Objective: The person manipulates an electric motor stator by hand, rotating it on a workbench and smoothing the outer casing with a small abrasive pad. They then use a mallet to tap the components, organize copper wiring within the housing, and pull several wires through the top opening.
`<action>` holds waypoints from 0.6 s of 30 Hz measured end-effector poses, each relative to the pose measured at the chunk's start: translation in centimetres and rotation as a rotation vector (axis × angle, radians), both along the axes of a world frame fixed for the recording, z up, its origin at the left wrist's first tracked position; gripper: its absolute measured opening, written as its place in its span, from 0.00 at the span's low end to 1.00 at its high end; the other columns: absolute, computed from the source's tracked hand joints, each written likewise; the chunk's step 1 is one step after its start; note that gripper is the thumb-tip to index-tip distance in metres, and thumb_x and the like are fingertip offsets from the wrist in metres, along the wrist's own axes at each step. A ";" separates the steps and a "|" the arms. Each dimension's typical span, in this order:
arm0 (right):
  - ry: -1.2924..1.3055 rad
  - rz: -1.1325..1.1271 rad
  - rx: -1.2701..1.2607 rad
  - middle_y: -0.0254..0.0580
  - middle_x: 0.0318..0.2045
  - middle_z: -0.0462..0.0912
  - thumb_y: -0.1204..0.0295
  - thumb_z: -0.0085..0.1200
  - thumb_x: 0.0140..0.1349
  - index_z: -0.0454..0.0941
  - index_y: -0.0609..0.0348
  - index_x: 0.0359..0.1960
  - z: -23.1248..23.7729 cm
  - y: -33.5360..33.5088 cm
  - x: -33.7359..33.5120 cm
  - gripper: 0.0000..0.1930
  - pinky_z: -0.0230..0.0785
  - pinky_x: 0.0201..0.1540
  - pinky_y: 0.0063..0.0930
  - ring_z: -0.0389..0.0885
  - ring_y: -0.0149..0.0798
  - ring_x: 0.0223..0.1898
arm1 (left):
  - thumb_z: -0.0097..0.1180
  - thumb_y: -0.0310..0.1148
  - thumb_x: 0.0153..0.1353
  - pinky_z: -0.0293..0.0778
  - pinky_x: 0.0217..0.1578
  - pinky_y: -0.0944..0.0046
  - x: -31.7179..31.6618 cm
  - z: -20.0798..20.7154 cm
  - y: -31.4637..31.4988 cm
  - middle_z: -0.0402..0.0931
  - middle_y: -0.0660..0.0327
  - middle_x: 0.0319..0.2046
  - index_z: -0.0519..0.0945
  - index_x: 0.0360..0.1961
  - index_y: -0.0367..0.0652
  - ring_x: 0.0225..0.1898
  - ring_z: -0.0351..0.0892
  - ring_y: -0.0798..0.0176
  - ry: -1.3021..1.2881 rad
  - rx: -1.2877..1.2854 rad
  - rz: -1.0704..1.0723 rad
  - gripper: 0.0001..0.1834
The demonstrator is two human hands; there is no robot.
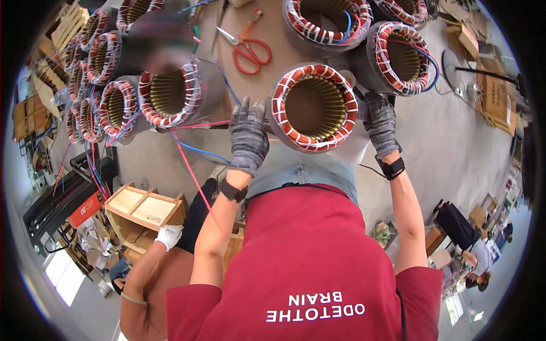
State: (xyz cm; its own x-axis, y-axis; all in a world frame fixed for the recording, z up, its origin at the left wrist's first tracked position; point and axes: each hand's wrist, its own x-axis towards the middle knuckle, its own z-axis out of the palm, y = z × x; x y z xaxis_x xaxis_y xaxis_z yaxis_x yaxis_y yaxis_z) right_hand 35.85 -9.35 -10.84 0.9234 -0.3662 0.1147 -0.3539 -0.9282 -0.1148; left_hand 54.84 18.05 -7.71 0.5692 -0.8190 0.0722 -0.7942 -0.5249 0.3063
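A stator (274, 108) with red-orange windings laced in white stands upright on the brown table, its round bore facing up. My left hand (249, 136), in a grey glove, lies along its left side with the fingers stretched out and slightly apart. On the opposite side, my right hand (381, 125), gloved alike, rests close against the stator's wall with its fingers extended. Its thumb is hidden, and I cannot tell how firmly either hand presses. Red-handled scissors (250, 55) lie beyond my left hand.
More wound stators (403, 59) stand at the back and right, with several others (169, 94) grouped left. A red lead (190, 170) and blue leads hang over the near edge. At lower left, another person's white-gloved hand (169, 236) touches a wooden crate (145, 207).
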 end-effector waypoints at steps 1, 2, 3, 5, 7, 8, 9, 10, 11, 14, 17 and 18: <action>-0.003 -0.035 0.051 0.43 0.39 0.73 0.74 0.51 0.42 0.71 0.54 0.41 0.5 0.2 -0.1 0.19 0.65 0.42 0.39 0.71 0.48 0.39 | 0.45 0.26 0.45 0.45 0.59 0.50 0.2 -0.3 -0.4 0.69 0.53 0.46 0.69 0.48 0.37 0.57 0.58 0.50 0.030 0.093 -0.005 0.24; 0.005 -0.041 0.060 0.43 0.39 0.73 0.74 0.51 0.42 0.71 0.54 0.41 0.7 0.3 -0.4 0.19 0.65 0.42 0.39 0.71 0.48 0.39 | 0.45 0.26 0.45 0.45 0.59 0.50 0.0 -0.3 -0.4 0.69 0.53 0.46 0.69 0.48 0.37 0.57 0.58 0.50 0.038 0.102 -0.011 0.24; 0.044 -0.097 0.073 0.43 0.38 0.73 0.74 0.51 0.42 0.71 0.53 0.41 0.9 0.5 -0.5 0.19 0.65 0.42 0.38 0.71 0.48 0.39 | 0.45 0.28 0.46 0.44 0.59 0.48 0.2 0.8 -0.8 0.71 0.52 0.44 0.71 0.45 0.37 0.57 0.59 0.50 0.017 0.291 -0.042 0.21; -0.021 -0.119 0.096 0.44 0.35 0.73 0.74 0.52 0.42 0.72 0.54 0.37 1.7 0.9 -0.8 0.16 0.65 0.39 0.39 0.71 0.48 0.37 | 0.45 0.32 0.47 0.42 0.59 0.45 0.3 1.1 -0.9 0.74 0.52 0.35 0.76 0.36 0.38 0.52 0.65 0.51 -0.068 0.398 -0.098 0.16; -0.021 -0.128 0.128 0.44 0.35 0.73 0.74 0.52 0.42 0.72 0.54 0.36 1.8 0.8 -1.4 0.15 0.65 0.38 0.39 0.71 0.48 0.36 | 0.45 0.32 0.47 0.43 0.59 0.46 0.2 1.2 -1.0 0.74 0.53 0.34 0.76 0.36 0.38 0.49 0.67 0.52 -0.091 0.428 -0.114 0.15; -0.023 -0.133 0.148 0.45 0.34 0.73 0.74 0.52 0.43 0.72 0.54 0.34 1.7 0.7 -1.6 0.13 0.65 0.37 0.39 0.71 0.48 0.35 | 0.45 0.32 0.46 0.43 0.59 0.46 0.2 1.3 -1.2 0.74 0.53 0.33 0.76 0.36 0.38 0.45 0.69 0.53 -0.114 0.445 -0.127 0.15; -0.031 -0.154 0.137 0.45 0.31 0.73 0.73 0.53 0.43 0.72 0.55 0.33 1.6 0.6 -1.9 0.12 0.64 0.35 0.39 0.71 0.48 0.33 | 0.44 0.30 0.46 0.48 0.57 0.47 0.5 1.9 -1.5 0.73 0.54 0.30 0.76 0.34 0.39 0.40 0.71 0.55 -0.080 0.557 -0.176 0.14; -0.030 -0.155 0.148 0.45 0.31 0.73 0.73 0.53 0.43 0.72 0.55 0.33 1.5 0.3 -2.2 0.12 0.64 0.35 0.39 0.71 0.48 0.33 | 0.44 0.30 0.46 0.48 0.57 0.47 0.2 1.8 -1.2 0.73 0.54 0.30 0.76 0.34 0.39 0.40 0.71 0.55 -0.079 0.568 -0.177 0.14; -0.012 -0.129 0.190 0.44 0.30 0.74 0.74 0.54 0.41 0.71 0.55 0.33 1.4 0.0 -2.4 0.14 0.64 0.35 0.40 0.71 0.48 0.33 | 0.44 0.29 0.46 0.50 0.56 0.47 -0.3 1.6 -0.7 0.73 0.54 0.30 0.76 0.33 0.39 0.39 0.71 0.55 -0.047 0.578 -0.158 0.13; -0.075 -0.063 0.263 0.43 0.29 0.74 0.75 0.56 0.38 0.70 0.57 0.33 2.4 -1.1 -2.3 0.16 0.64 0.34 0.40 0.71 0.49 0.32 | 0.45 0.28 0.45 0.58 0.50 0.51 -1.8 1.0 0.5 0.72 0.53 0.29 0.75 0.30 0.39 0.36 0.71 0.53 -0.196 0.474 -0.158 0.10; -0.149 0.008 0.268 0.44 0.30 0.74 0.75 0.55 0.37 0.71 0.57 0.33 2.8 -1.6 -2.2 0.17 0.64 0.35 0.39 0.71 0.50 0.34 | 0.49 0.26 0.43 0.65 0.39 0.55 -3.3 1.4 0.9 0.73 0.50 0.30 0.73 0.31 0.37 0.36 0.71 0.48 0.191 0.419 0.238 0.11; -0.151 -0.009 0.273 0.44 0.30 0.74 0.75 0.55 0.37 0.71 0.57 0.33 2.2 -1.6 -2.3 0.17 0.64 0.35 0.39 0.71 0.50 0.34 | 0.49 0.26 0.43 0.65 0.39 0.55 -3.7 1.1 1.1 0.73 0.50 0.30 0.73 0.31 0.37 0.36 0.71 0.48 0.187 0.427 0.222 0.11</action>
